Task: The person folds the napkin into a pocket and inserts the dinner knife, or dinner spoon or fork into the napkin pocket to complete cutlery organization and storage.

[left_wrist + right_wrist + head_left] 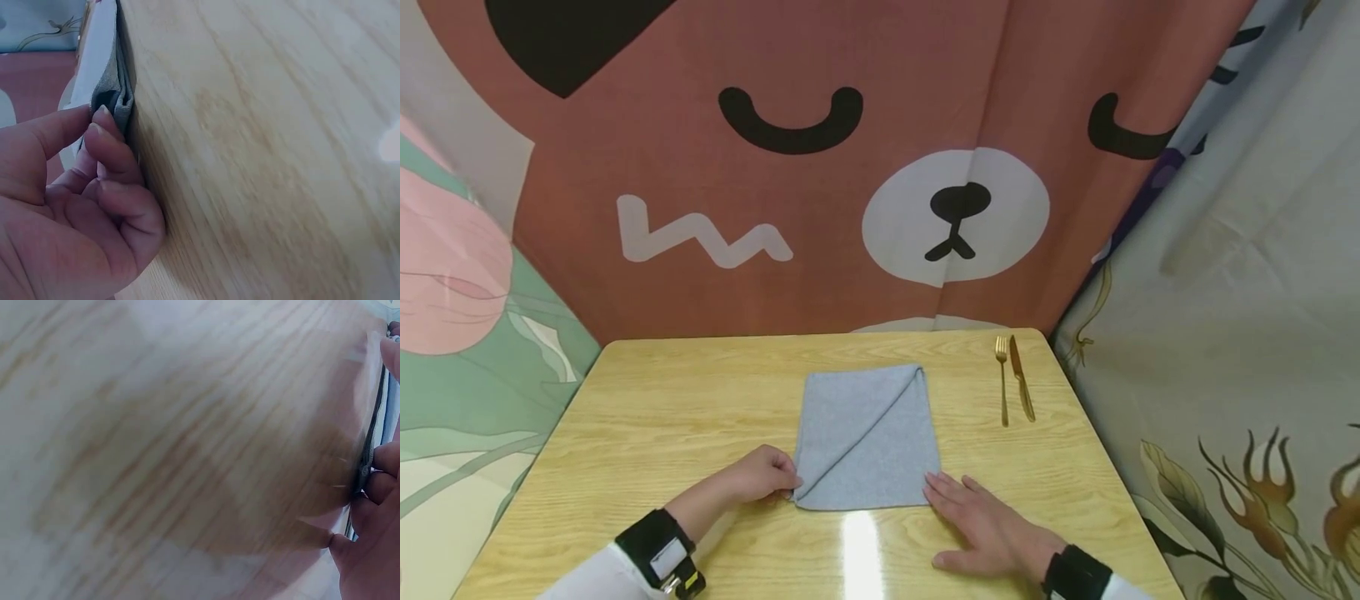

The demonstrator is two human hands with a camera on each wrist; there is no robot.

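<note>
A grey-blue cloth napkin [880, 457] lies folded into a square on the table, a diagonal fold edge running from its lower left corner to its upper right. My left hand [758, 476] pinches the lower left corner between thumb and index finger. Layered cloth edges of the napkin [115, 78] show at the fingertips in the left wrist view, the other fingers curled below. At the lower right corner my right hand [983, 527] lies palm down, fingers extended, its fingertips resting on the cloth. The right wrist view catches only part of the right hand [375, 550] at its edge.
A gold fork [1002, 379] and a gold knife [1021, 379] lie side by side near the far right of the wooden table [685, 400]. Behind the table hangs a curtain [820, 283] with a bear face; a flowered curtain [1225, 333] hangs along the right side.
</note>
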